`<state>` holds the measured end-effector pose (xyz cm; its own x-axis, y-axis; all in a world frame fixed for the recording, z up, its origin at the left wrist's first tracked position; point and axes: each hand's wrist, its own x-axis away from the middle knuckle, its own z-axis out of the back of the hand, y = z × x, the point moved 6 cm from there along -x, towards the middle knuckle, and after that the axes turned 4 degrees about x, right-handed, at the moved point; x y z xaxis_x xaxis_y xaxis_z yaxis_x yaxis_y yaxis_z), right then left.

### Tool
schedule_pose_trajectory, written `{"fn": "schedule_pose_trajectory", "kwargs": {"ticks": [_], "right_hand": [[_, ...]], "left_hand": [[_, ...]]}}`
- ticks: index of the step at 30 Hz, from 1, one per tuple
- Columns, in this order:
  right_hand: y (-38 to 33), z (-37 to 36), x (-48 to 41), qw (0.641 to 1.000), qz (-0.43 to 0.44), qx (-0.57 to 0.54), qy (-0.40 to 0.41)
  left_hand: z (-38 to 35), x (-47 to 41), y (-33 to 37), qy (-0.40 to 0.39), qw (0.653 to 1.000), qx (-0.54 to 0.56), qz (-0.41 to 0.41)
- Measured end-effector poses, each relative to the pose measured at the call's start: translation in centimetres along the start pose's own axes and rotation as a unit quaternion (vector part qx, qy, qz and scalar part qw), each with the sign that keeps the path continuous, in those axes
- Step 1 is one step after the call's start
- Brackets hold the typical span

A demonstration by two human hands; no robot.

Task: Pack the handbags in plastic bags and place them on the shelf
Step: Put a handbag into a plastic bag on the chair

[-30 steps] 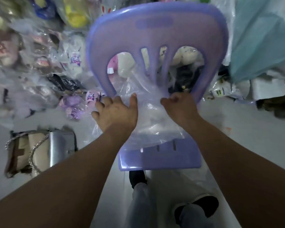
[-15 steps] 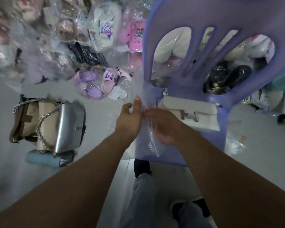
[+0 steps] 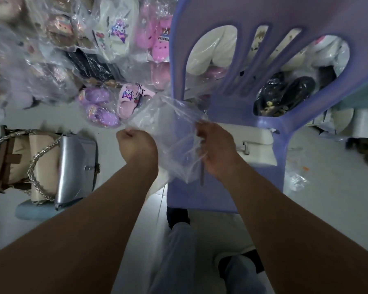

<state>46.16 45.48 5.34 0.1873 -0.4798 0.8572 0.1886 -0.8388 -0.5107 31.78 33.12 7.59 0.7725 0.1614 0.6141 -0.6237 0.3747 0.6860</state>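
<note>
Clear crinkled plastic bag gripped by left hand and right hand.

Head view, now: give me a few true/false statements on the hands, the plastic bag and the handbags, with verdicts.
1. The right hand grips the clear plastic bag. True.
2. The white handbag is inside the plastic bag. False: it lies bare on the seat of the chair.
3. A silver handbag lies on the floor, left of the chair. True.
4. The left hand holds the silver handbag. False: it pinches the edge of the plastic bag.
5. The chair is red. False: it is purple.
</note>
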Motion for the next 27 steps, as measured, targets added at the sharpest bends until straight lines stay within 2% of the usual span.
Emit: {"fn": "schedule_pose_trajectory", "kwargs": {"ticks": [2, 3, 4, 5, 6, 7, 9, 10, 12, 15, 18, 20, 21, 24, 25, 27], "right_hand": [[-1.5, 1.1, -0.4, 0.997, 0.072, -0.005, 0.038], [-2.2, 2.2, -0.4, 0.988, 0.131, 0.036, 0.069], [-3.2, 3.5, -0.3, 0.960, 0.207, 0.142, 0.120], [-4.0, 4.6, 0.0, 0.904, 0.280, 0.280, 0.162], [-4.4, 5.2, 0.0, 0.836, 0.330, 0.405, 0.169], [-4.4, 5.5, -0.4, 0.780, 0.337, 0.509, 0.134], [-3.0, 6.4, -2.0, 0.704, 0.248, 0.665, 0.028], [-2.4, 6.8, -2.6, 0.662, 0.203, 0.721, -0.012], [-2.2, 7.3, -3.3, 0.595, 0.181, 0.783, -0.032], [-3.4, 6.9, -4.4, 0.549, 0.188, 0.814, -0.005], [-3.7, 6.1, -4.6, 0.501, 0.212, 0.839, 0.018], [-3.4, 6.4, -3.8, 0.508, 0.229, 0.830, 0.027], [-3.2, 6.8, -3.3, 0.530, 0.239, 0.813, 0.024], [-2.8, 8.4, -1.1, 0.642, 0.302, 0.704, -0.034], [-2.6, 8.9, -0.3, 0.668, 0.330, 0.664, -0.056], [-2.4, 9.5, 1.4, 0.691, 0.386, 0.608, -0.067]], "left_hand": [[-0.4, 0.2, 1.3, 0.002, 0.999, 0.001, -0.047], [-0.8, 0.2, 1.7, 0.000, 0.998, -0.012, -0.062], [-1.2, 0.4, 2.1, -0.006, 0.997, -0.028, -0.078], [-1.5, 0.6, 2.4, -0.011, 0.993, -0.059, -0.106], [-1.6, 0.9, 3.0, -0.010, 0.982, -0.109, -0.153], [-1.6, 1.3, 3.4, -0.004, 0.963, -0.167, -0.212], [-1.8, 2.2, 3.9, 0.011, 0.911, -0.250, -0.328], [-1.9, 2.5, 3.8, 0.018, 0.890, -0.277, -0.361], [-1.9, 2.5, 3.4, 0.035, 0.867, -0.322, -0.379], [-1.3, 2.3, 2.6, 0.040, 0.839, -0.375, -0.393], [-0.6, 1.9, 1.9, 0.023, 0.829, -0.393, -0.397], [-0.2, 1.5, 1.7, 0.028, 0.834, -0.398, -0.382], [0.0, 1.4, 1.6, 0.033, 0.839, -0.396, -0.372], [0.1, 1.3, 1.1, 0.030, 0.858, -0.379, -0.346], [-0.1, 1.5, 0.8, 0.023, 0.862, -0.374, -0.341], [-0.6, 2.0, 0.5, 0.006, 0.865, -0.367, -0.342]]}}
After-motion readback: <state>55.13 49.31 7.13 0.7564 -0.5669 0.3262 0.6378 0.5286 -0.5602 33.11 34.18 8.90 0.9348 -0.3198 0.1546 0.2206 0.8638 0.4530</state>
